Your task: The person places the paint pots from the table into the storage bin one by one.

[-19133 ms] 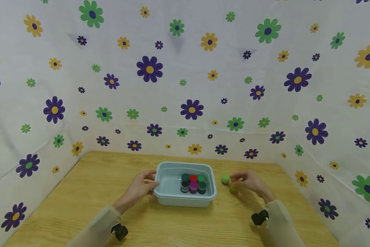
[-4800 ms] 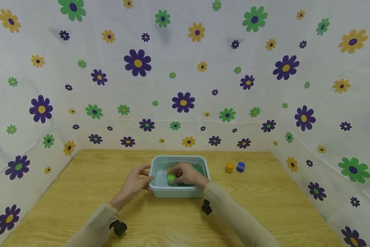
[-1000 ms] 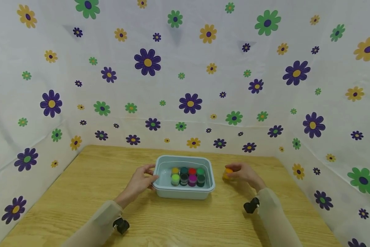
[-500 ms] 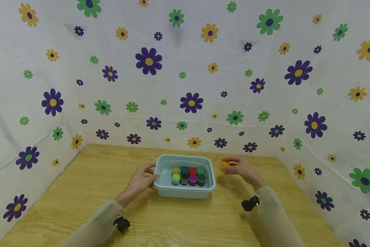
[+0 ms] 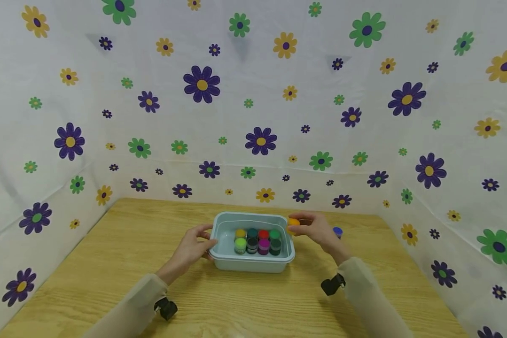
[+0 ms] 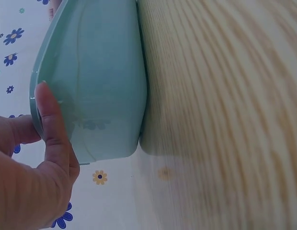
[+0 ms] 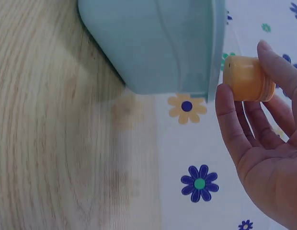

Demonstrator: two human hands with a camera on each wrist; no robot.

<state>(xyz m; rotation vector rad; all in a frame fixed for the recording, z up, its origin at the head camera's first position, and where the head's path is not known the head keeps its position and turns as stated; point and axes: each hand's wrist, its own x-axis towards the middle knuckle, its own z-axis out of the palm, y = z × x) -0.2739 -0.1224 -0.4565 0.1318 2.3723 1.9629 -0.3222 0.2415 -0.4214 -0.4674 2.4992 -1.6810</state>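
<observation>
A pale blue plastic tub (image 5: 253, 265) stands on the table. My left hand (image 5: 190, 249) grips its left end; in the left wrist view the thumb and fingers (image 6: 51, 112) pinch the rim. Inside the tub are two rows of small paint jars: yellow, teal, red (image 5: 263, 234) and green behind, lime (image 5: 240, 246), black, magenta (image 5: 263, 246) and dark green in front. My right hand (image 5: 318, 230) holds an orange paint jar (image 7: 246, 78) between thumb and fingers, raised beside the tub's right rim. A blue paint jar (image 5: 338, 232) stands on the table behind this hand, partly hidden.
The wooden table (image 5: 236, 305) extends around the tub on all sides. White flower-printed cloth (image 5: 253, 108) encloses the back and both sides. Inside the tub, bare floor (image 5: 225, 243) shows left of the jars.
Since the oldest frame, the yellow and lime jars have gone into the tub's left columns. Over the last second my right hand lifted the orange jar leftward to the rim, revealing the blue jar.
</observation>
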